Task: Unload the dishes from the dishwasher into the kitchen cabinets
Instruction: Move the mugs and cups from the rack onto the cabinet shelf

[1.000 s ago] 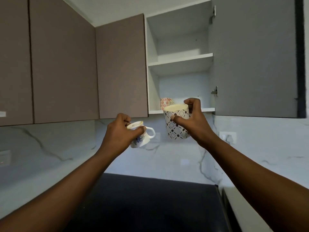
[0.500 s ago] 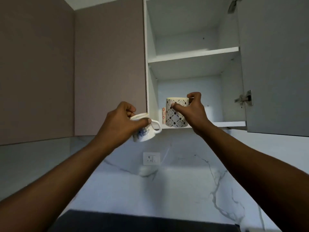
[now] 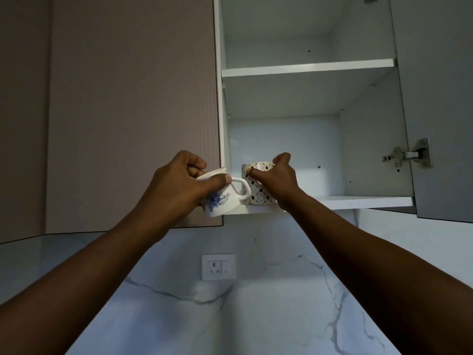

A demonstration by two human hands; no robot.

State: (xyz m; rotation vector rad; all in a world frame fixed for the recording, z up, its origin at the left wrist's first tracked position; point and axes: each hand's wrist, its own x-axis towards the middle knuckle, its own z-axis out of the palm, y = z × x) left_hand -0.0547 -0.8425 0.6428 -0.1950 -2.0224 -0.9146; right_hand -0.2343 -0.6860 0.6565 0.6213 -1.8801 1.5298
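My right hand [image 3: 277,179] is gripping the fragile diamond-patterned ceramic mug [image 3: 257,187] by its rim at centre frame; my left hand [image 3: 179,187] is clasping the blue-flowered white cup [image 3: 221,201].

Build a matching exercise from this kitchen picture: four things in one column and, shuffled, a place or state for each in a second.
Things
1. Blue-flowered cup
2. Diamond-patterned mug
3. Wall socket
4. Upper shelf

Places or states
A. On the marble wall under the cabinets
B. Gripped by the left hand outside the cabinet
C. Nothing visible on it
D. On the bottom shelf, held by the right hand

Pairs: 1-B, 2-D, 3-A, 4-C
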